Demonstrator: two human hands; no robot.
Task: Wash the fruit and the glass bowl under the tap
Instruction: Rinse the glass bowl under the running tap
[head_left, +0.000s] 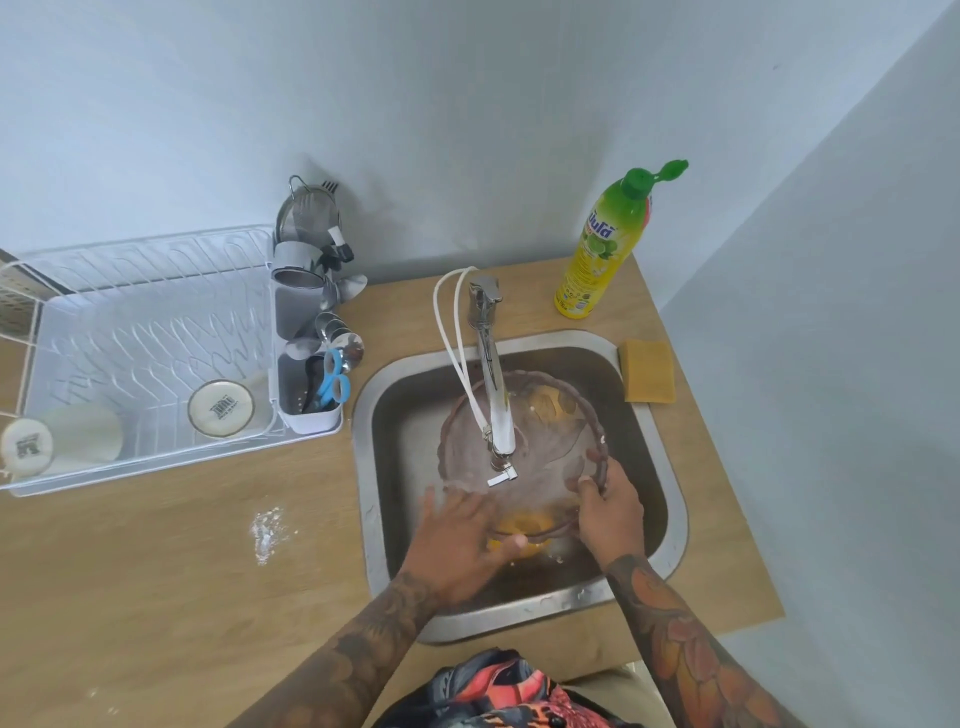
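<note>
The glass bowl (519, 431) sits tilted in the steel sink (670, 499), right under the tap (493, 395). The right hand (610, 512) grips its near-right rim, fingers curled over the ribbed edge. The left hand (467, 535) lies spread and flat, fingers straight, against the bowl's near-left side; it is blurred, so I judge it is rubbing the glass rather than holding it. Orange fruit (519, 535) shows through the glass at the near rim, low in the sink, and more orange pieces (553, 400) lie toward the far side; I cannot tell whether they are inside the bowl or under it.

The worry here is the grip: wet glass held by one rim only could slip and knock against the steel or the tap's spout, which hangs close above. A hard tilt could also spill fruit toward the drain. The sponge (649, 371) and the dish soap bottle (602, 249) rest on the desk (182, 571) behind, untouched.
</note>
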